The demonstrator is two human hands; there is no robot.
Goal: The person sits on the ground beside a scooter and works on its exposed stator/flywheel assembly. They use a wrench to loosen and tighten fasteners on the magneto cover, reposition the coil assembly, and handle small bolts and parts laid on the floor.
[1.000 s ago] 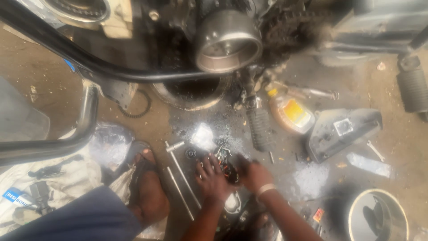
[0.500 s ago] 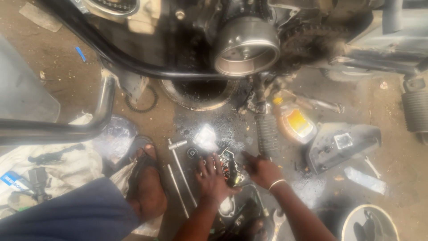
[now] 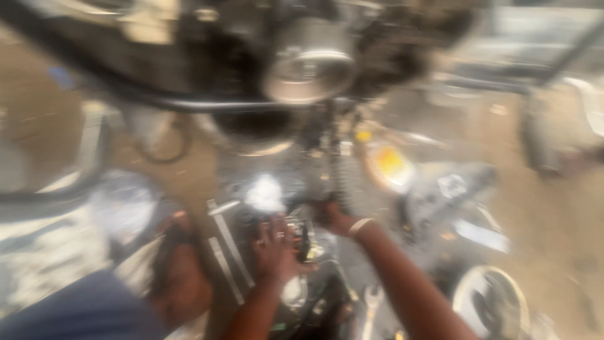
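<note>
The fingers of the left hand spread flat over a small dark metal part on the ground, touching its left edge; the blur hides whether they grip it. The right hand, a pale band at its wrist, rests on the part's far right side, its fingers too smeared to read. Two long metal rods lie just left of the part. A yellow-labelled bottle lies beyond it to the right, and the round chrome engine cover hangs above.

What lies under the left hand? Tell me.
The left hand rests on a small dark metal part on the oily ground. Whatever lies beneath the palm is covered, and blur hides detail.
</note>
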